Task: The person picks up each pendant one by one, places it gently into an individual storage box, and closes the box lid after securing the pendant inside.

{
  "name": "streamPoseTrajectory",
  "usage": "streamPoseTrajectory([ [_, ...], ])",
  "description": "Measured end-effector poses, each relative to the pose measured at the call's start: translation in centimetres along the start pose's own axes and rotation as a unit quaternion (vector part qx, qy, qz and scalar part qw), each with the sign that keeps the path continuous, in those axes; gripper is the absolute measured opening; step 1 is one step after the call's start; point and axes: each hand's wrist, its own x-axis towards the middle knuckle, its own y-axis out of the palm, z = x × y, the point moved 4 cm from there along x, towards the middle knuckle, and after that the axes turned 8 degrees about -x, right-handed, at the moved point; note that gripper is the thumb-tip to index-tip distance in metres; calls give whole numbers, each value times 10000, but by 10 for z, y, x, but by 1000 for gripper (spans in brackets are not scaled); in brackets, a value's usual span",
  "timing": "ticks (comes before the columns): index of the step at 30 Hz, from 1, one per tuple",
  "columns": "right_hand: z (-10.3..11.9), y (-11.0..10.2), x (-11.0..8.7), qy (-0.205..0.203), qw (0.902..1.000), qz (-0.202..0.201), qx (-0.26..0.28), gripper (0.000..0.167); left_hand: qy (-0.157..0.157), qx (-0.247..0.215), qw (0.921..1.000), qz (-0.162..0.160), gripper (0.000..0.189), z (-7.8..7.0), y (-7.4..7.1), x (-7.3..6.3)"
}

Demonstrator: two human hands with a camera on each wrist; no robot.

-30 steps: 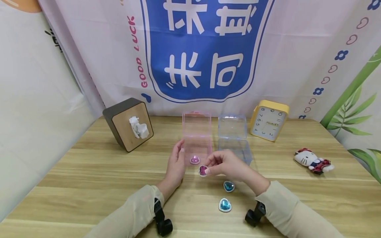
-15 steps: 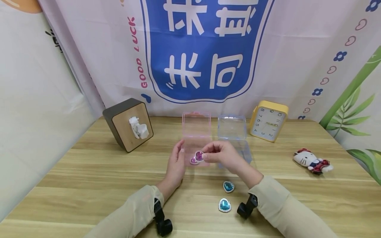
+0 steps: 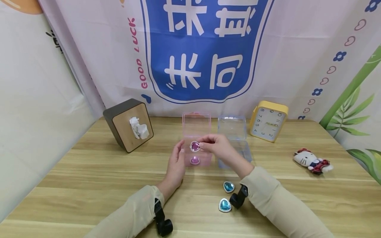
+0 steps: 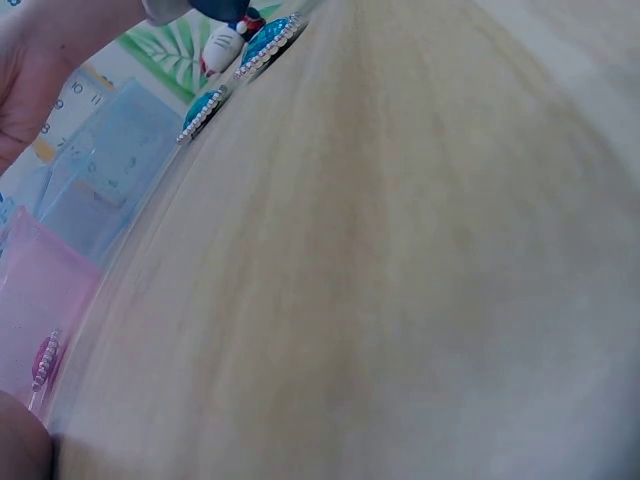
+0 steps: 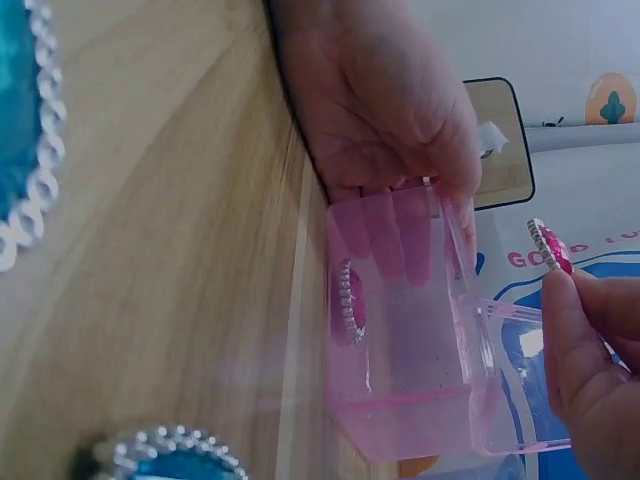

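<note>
While the right hand (image 3: pixel 218 147) pinched the magenta heart-shaped faceted gem with a silver beaded rim (image 3: pixel 194 146) by its right edge, thumb against finger, the left hand (image 3: pixel 175 165) lay along the left outer wall of the clear pink plastic box (image 3: pixel 205 161), fingers straight, not wrapped round anything, seemingly touching the wall. Gem was up over the box, clear of its floor; edge grip probably chosen to keep the fingers out of the way for lowering it in. Left hand likely there to steady the light box. Lid stood raised at the back, leaving the top free. Gem's faceted face was turned up toward the head view; right wrist view had it nearly edge-on, tilted, its visible length running away from the fingertips. Which way the heart's point aimed, couldn't tell. Another pink heart-shaped gem with a beaded rim (image 3: pixel 194 160) lay inside, near the front, apart from the held one. Clear blue plastic box (image 3: pixel 247 152) stood just right of the pink one, lid up too. Two teal heart-shaped gems (image 3: pixel 225 205) sat face up on the wood-grain worktop (image 3: pixel 104 185) in front, perhaps set aside by colour.
</note>
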Motion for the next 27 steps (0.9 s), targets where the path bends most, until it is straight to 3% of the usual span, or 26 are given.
streamPoseTrajectory([
  [5, 0, 2, 8, -108, 9967, 158, -794, 17, 1, 24, 10000, 27, 39, -1, 1, -1],
  [12, 5, 5, 15, -617, 9776, 500, -1949, 14, 95, 125, 9999, 29, 39, -3, 0, -2],
  [20, 4, 12, 16, -625, 9653, 877, -2381, 14, 58, 142, 9999, 58, 40, -4, 0, -2],
  [27, 3, 12, 17, -601, 9608, 808, -2581, 14, 90, 93, 9999, 67, 40, -4, 0, -2],
])
